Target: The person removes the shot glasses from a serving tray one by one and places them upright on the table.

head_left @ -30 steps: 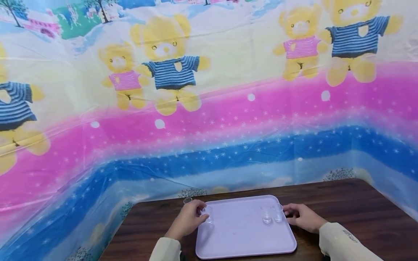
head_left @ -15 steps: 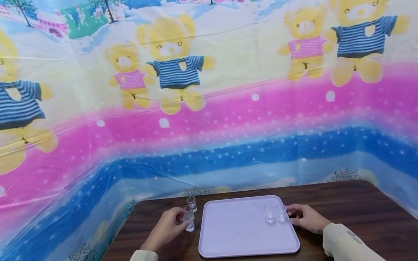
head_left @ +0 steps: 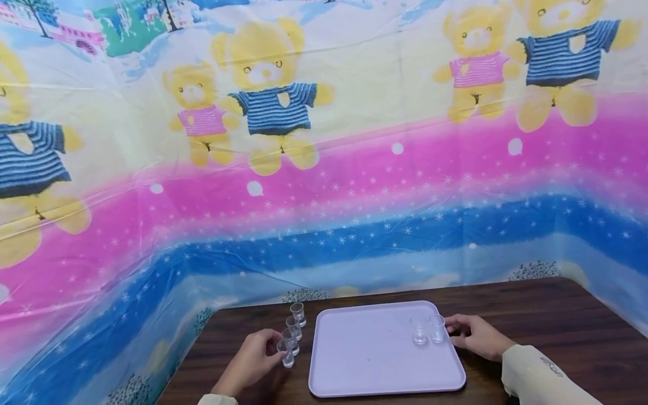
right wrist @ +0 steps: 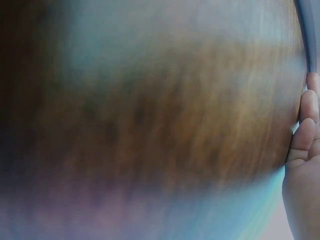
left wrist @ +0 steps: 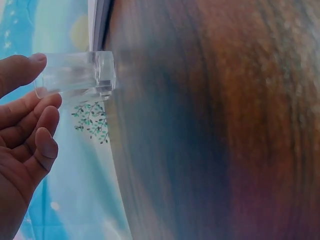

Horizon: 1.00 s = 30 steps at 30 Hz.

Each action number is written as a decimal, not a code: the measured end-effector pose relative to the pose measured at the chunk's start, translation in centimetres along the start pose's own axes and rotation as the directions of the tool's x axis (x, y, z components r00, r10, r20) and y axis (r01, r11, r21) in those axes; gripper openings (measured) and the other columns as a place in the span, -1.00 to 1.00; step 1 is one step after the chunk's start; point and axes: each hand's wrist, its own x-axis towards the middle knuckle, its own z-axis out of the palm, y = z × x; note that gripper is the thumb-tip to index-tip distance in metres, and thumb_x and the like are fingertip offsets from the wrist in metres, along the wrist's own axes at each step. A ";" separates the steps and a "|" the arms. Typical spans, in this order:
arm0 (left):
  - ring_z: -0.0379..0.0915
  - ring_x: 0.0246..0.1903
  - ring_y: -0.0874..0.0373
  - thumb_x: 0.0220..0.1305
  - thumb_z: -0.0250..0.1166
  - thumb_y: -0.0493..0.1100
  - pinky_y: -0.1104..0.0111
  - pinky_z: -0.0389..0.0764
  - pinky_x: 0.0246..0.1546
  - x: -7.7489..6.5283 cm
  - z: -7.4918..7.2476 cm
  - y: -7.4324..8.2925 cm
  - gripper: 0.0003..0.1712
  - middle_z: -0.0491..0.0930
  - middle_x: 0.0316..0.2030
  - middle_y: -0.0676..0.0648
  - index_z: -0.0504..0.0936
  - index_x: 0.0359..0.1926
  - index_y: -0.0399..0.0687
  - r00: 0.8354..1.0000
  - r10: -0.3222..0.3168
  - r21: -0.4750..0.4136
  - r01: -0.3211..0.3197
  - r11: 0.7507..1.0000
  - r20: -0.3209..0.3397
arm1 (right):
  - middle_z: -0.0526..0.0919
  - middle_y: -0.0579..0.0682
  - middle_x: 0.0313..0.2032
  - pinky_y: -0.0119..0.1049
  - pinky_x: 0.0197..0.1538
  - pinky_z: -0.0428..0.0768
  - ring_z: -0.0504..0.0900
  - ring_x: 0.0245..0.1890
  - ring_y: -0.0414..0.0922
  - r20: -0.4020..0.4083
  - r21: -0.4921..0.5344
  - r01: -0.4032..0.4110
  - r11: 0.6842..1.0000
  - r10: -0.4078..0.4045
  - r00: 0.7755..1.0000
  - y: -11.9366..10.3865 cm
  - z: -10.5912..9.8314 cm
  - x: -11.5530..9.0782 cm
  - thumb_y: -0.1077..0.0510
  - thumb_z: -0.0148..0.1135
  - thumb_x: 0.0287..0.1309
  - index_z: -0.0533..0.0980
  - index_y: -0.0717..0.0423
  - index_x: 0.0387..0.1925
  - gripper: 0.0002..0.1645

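My left hand [head_left: 252, 360] pinches a small clear shot glass [head_left: 287, 355] between thumb and fingers, left of the lilac tray [head_left: 364, 357]. It is the nearest of several shot glasses in a row on the table. In the left wrist view the thumb and fingertips are at the rim of that shot glass [left wrist: 75, 74], its base close to the wood. Two more shot glasses, a left one [head_left: 419, 332] and a right one [head_left: 437, 331], stand upright at the tray's right side. My right hand [head_left: 480, 337] rests with relaxed fingers at the tray's right edge, fingertips close to the right glass.
The dark wooden table [head_left: 536, 315] extends right of the tray. Behind it hangs a printed cloth [head_left: 354, 225] with teddy bears and pink and blue bands. The farthest glass [head_left: 298, 315] of the left row stands near the table's back edge.
My left hand has carried a shot glass from the tray's left side to the near end of the row on the table. The right hand stays at the tray's right edge.
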 end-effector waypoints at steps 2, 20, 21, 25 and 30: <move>0.44 -0.50 0.23 0.01 0.42 -0.32 0.44 0.48 -0.52 0.0 0.1 -0.1 -0.79 0.52 -0.46 0.03 0.58 -0.30 -0.26 1.000 -0.003 -0.001 0.003 1.000 0.010 | 0.55 -0.04 -0.23 -0.20 -0.32 0.38 0.41 -0.37 -0.07 -0.001 0.004 -0.008 1.000 0.008 1.000 0.0 0.0 0.0 0.21 0.33 0.05 0.46 0.27 0.12 -0.43; 0.41 -0.46 0.20 -0.01 0.46 -0.19 0.42 0.46 -0.47 0.5 0.1 0.4 -0.71 0.48 -0.44 0.03 0.54 -0.30 -0.15 0.997 -0.058 -0.004 0.057 0.998 -0.059 | 0.56 -0.03 -0.21 -0.20 -0.32 0.39 0.41 -0.37 -0.07 -0.003 0.015 -0.012 1.000 0.012 1.000 0.0 -0.1 -0.2 0.19 0.33 0.06 0.46 0.28 0.12 -0.44; 0.41 -0.46 0.20 0.00 0.45 -0.21 0.42 0.46 -0.46 0.7 0.1 0.6 -0.72 0.49 -0.44 0.02 0.54 -0.30 -0.16 0.996 -0.046 -0.008 0.045 0.999 -0.076 | 0.56 -0.03 -0.22 -0.20 -0.32 0.39 0.41 -0.36 -0.07 -0.004 0.017 -0.014 1.000 0.014 1.000 0.0 -0.1 -0.2 0.20 0.34 0.05 0.46 0.28 0.12 -0.44; 0.42 -0.45 0.17 0.05 0.42 -0.26 0.40 0.49 -0.47 1.5 0.5 1.8 -0.77 0.50 -0.42 -0.01 0.55 -0.28 -0.14 0.996 0.007 -0.031 -0.010 0.999 -0.087 | 0.56 -0.03 -0.22 -0.18 -0.32 0.39 0.41 -0.37 -0.06 -0.004 0.021 0.000 1.000 0.000 1.000 0.0 -0.1 -0.2 0.19 0.34 0.05 0.46 0.30 0.11 -0.43; 0.45 -0.42 0.08 0.08 0.40 -0.24 0.33 0.52 -0.43 2.5 1.3 3.1 -0.77 0.49 -0.40 0.04 0.55 -0.24 -0.12 0.998 0.049 -0.066 -0.051 0.997 -0.041 | 0.55 -0.04 -0.23 -0.19 -0.31 0.39 0.41 -0.36 -0.07 -0.003 0.023 -0.009 1.000 0.009 1.000 -0.1 0.0 -0.1 0.20 0.34 0.06 0.45 0.29 0.12 -0.44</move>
